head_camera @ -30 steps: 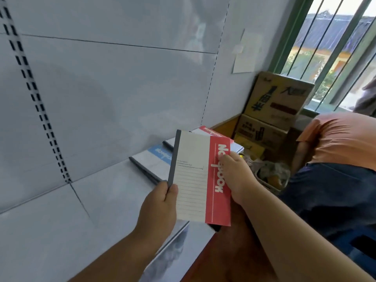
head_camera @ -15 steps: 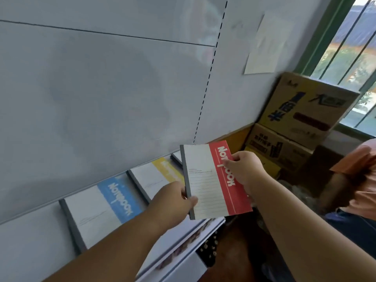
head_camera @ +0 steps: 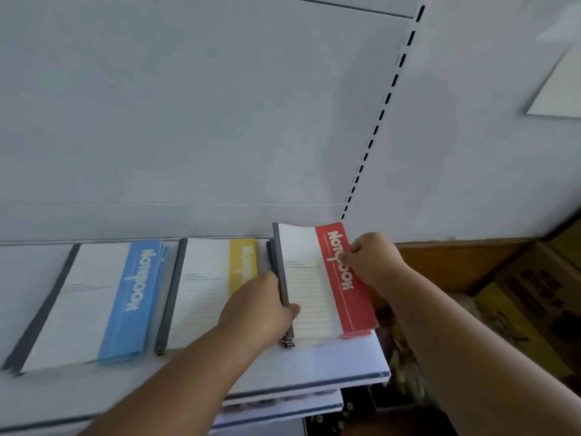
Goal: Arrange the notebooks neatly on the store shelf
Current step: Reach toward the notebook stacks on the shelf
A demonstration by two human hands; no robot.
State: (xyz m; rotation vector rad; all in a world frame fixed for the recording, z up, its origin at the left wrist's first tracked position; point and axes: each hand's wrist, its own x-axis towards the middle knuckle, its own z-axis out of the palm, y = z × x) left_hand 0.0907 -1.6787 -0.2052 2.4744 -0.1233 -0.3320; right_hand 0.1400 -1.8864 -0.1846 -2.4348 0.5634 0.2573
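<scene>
A notebook with a red band (head_camera: 317, 278) lies on top of a small stack at the right end of the white shelf (head_camera: 314, 363). My left hand (head_camera: 261, 306) grips its grey spine near the lower edge. My right hand (head_camera: 371, 259) pinches the red band at the right side. A stack of blue-banded notebooks (head_camera: 94, 303) lies at the left. A yellow-banded stack (head_camera: 207, 287) lies in the middle, partly hidden by my left hand.
The white back panel (head_camera: 188, 121) with a slotted upright (head_camera: 380, 114) rises behind the shelf. Cardboard boxes (head_camera: 528, 297) stand on the floor to the right. A lower shelf edge (head_camera: 283, 407) juts out below.
The red notebook has come down from mid-air onto the stack at the shelf's right end, both hands still on it. The view has shifted left and down toward the shelf.
</scene>
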